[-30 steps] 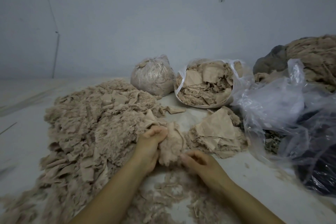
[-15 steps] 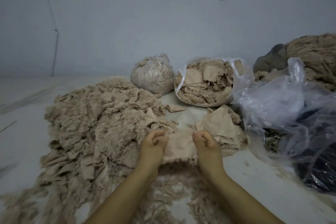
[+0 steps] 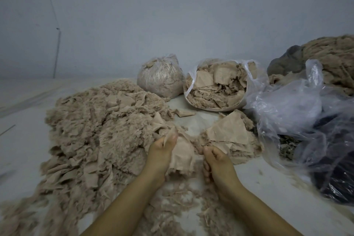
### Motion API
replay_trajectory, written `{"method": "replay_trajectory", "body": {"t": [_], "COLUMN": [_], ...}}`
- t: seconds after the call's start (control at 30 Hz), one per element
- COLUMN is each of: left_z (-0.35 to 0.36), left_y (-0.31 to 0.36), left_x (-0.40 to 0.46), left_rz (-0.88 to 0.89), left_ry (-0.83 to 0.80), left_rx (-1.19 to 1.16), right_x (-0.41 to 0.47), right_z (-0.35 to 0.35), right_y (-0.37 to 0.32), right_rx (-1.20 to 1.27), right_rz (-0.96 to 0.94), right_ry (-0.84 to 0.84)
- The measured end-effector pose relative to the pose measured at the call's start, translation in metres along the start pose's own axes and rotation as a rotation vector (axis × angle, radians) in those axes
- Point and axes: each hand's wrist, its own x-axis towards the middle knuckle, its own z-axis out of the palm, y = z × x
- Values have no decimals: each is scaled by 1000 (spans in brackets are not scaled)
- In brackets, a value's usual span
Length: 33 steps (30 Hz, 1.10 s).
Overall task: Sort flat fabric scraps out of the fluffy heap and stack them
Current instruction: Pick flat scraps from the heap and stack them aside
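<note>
A big fluffy beige heap [image 3: 92, 126] spreads over the left of the surface. In front of it my left hand [image 3: 160, 154] pinches the top of a flat beige fabric scrap [image 3: 182, 156], which hangs down between my hands. My right hand [image 3: 215, 161] is curled at the scrap's right edge; whether it grips the cloth is hard to tell. Just beyond my right hand lies a low stack of flat scraps [image 3: 228, 136].
An open plastic bag of scraps [image 3: 216, 90] and a tied full bag [image 3: 160, 76] stand at the back. Crumpled clear plastic [image 3: 298, 109] over dark material fills the right. A large fibre bundle [image 3: 333, 59] sits far right. Loose fluff [image 3: 172, 203] litters the near surface.
Half a second ago both hands held the scrap stretched flat between them. Now the scrap hangs from my left hand and my right hand has dropped lower and curled.
</note>
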Motion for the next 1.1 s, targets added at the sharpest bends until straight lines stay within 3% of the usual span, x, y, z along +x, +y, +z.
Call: {"method": "replay_trajectory", "body": {"t": [0.13,0.23,0.3,0.6,0.7,0.93,1.0,1.1], "left_z": [7,9,-1,-3,-5,-8,-8,-1], "left_y": [0,3,10,3,2,-6,-5,-4], "left_x": [-4,0,8,11,18,18,15,4], "left_rz": [57,69,77,115,111,120,143,141], "left_ry": [-27,65,115,20,112,72,55,-49], "left_rx": [114,74,46,210,130,204,274,324], "right_x": [-5,-14,-13,-14,-14,-12,-10,-3], "right_z": [7,13,6,8,7,-8,-12,-7], "right_y": [-5,-4,-2,-9,-14,-24,-27,-28], "right_rx": [57,1,-43,-37,-126,-418,-496,-479], "right_rz": [96,80,76,117,101,158,159,16], "right_ry": [-217,-356,-350,-410,-435,-613,-590,-318]}}
